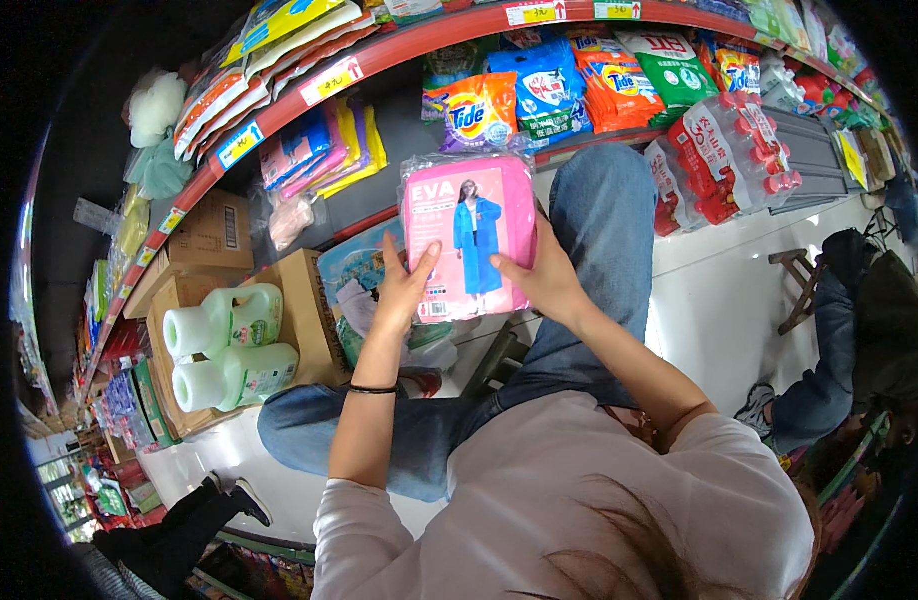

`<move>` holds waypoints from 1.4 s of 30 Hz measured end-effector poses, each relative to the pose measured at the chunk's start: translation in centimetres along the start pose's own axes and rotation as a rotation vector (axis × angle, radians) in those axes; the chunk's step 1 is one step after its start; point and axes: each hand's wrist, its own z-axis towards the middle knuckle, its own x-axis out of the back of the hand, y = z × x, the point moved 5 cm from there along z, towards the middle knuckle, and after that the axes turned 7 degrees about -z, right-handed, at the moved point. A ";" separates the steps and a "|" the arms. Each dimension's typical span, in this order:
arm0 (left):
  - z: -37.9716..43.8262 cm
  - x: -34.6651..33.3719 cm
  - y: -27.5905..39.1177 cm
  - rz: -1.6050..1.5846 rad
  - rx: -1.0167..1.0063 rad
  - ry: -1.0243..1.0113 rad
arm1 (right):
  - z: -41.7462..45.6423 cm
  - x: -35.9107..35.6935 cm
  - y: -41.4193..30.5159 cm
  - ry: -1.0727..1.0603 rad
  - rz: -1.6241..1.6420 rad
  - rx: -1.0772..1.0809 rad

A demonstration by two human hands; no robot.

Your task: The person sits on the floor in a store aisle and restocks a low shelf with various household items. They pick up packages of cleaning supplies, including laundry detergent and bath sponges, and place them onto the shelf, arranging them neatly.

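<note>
Between both hands is a pink packaged EVA raincoat [470,232] in clear plastic, its front card showing a figure in a blue coat. My left hand [410,281] grips its lower left edge, thumb on the card. My right hand [541,274] holds the right edge, thumb also on the front. Beyond it, a shelf board [395,161] bears a stack of folded packs [320,150] in blue, pink, purple and yellow. A small pale pink bundle in plastic [290,219] lies by that stack. Bags of Tide detergent [470,112] stand behind the raincoat.
Two green detergent jugs [234,349] lie on a cardboard box [309,300] at left. Shrink-wrapped red-capped bottles [718,165] sit at right. A red shelf edge with price tags [331,81] arches overhead. Other people's legs [811,390] show at right and lower left, near a wooden stool [796,281].
</note>
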 end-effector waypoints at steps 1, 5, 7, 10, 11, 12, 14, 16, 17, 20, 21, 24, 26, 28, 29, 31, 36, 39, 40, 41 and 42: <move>0.3 0.0 -0.7 -0.024 0.048 0.076 | -0.3 -0.3 -0.4 0.016 -0.114 0.048; 0.0 1.0 -0.8 -0.332 0.098 -0.162 | -1.1 -2.9 -3.9 0.022 -0.330 0.317; -0.2 2.1 -1.6 -0.424 0.049 -0.120 | -0.5 -3.7 -5.3 0.005 -0.369 0.407; -0.2 2.6 -2.4 -0.335 0.067 -0.127 | 0.9 -3.5 -3.8 0.012 -0.401 0.286; -0.5 2.0 -1.6 -0.308 0.093 -0.114 | 1.2 -3.2 -2.7 -0.028 -0.428 0.217; -1.2 1.3 -0.9 -0.274 0.160 -0.118 | 1.1 -2.4 -1.1 -0.070 -0.457 0.149; -1.3 1.0 -0.2 -0.251 0.168 -0.172 | 1.3 -1.4 0.5 -0.150 -0.420 0.097; -0.8 0.9 -0.8 -0.301 0.169 -0.281 | 0.8 -0.9 0.9 -0.237 -0.232 -0.003; -1.3 0.4 0.2 -0.269 0.190 -0.330 | 0.5 -0.7 1.0 -0.283 -0.115 -0.106; -2.9 -0.3 1.6 -0.332 0.310 -0.358 | 0.4 -0.8 2.7 -0.107 -0.153 -0.092; -2.9 -0.3 1.5 -0.358 0.312 -0.352 | 0.5 -0.8 3.4 -0.137 -0.049 -0.168; -3.0 0.9 1.2 -0.355 0.220 -0.295 | 1.0 -1.3 3.4 -0.234 0.304 -0.453; -3.1 1.7 1.7 -0.399 0.137 -0.295 | 0.8 -2.2 1.9 -0.333 0.401 -0.534; -3.6 3.2 2.3 -0.427 0.137 -0.256 | 0.6 -3.4 0.8 -0.364 0.440 -0.567; -3.7 3.9 2.5 -0.439 0.136 -0.237 | 0.6 -4.0 0.2 -0.331 0.415 -0.545; -3.2 4.8 2.4 -0.488 0.064 -0.258 | 0.6 -5.0 -1.0 -0.264 0.366 -0.503; -1.7 7.9 2.9 -0.331 0.052 -0.265 | 3.8 -8.4 0.3 -0.377 0.453 -0.539; -0.7 10.0 4.0 -0.321 -0.021 -0.275 | 6.1 -9.9 1.6 -0.397 0.455 -0.582; -0.8 10.8 5.3 -0.429 0.010 -0.316 | 6.9 -10.4 1.7 -0.379 0.483 -0.584; -1.1 11.9 6.5 -0.534 0.042 -0.351 | 7.8 -11.1 1.8 -0.368 0.514 -0.589; -1.2 13.0 7.0 -0.552 0.100 -0.280 | 8.6 -11.7 1.7 -0.354 0.541 -0.595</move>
